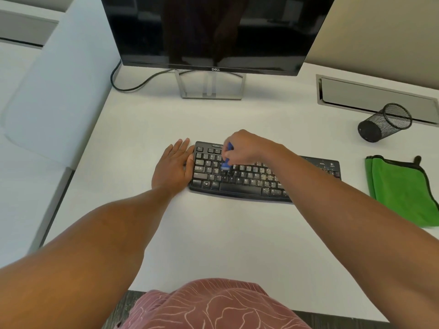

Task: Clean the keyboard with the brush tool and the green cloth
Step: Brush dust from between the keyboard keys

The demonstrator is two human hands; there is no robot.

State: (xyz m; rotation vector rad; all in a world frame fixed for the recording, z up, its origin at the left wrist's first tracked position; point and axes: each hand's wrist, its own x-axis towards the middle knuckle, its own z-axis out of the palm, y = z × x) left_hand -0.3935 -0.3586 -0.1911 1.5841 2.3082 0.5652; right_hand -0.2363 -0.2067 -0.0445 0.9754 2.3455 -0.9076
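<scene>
A black keyboard (240, 184) lies on the white desk (213, 233), with pale crumbs scattered over its right-hand keys. My right hand (247, 147) grips a small blue brush tool (226, 160), whose bristle end touches the upper-left keys. My left hand (173, 166) lies flat with straight fingers on the desk, pressing against the keyboard's left edge. The folded green cloth (401, 191) lies on the desk to the right of the keyboard, apart from both hands.
A dark monitor (213, 32) on a silver stand (211, 85) stands behind the keyboard. A black mesh pen cup (384, 123) lies tipped at the right, in front of a grey cable hatch (377, 98). A white divider panel (61, 79) borders the desk's left.
</scene>
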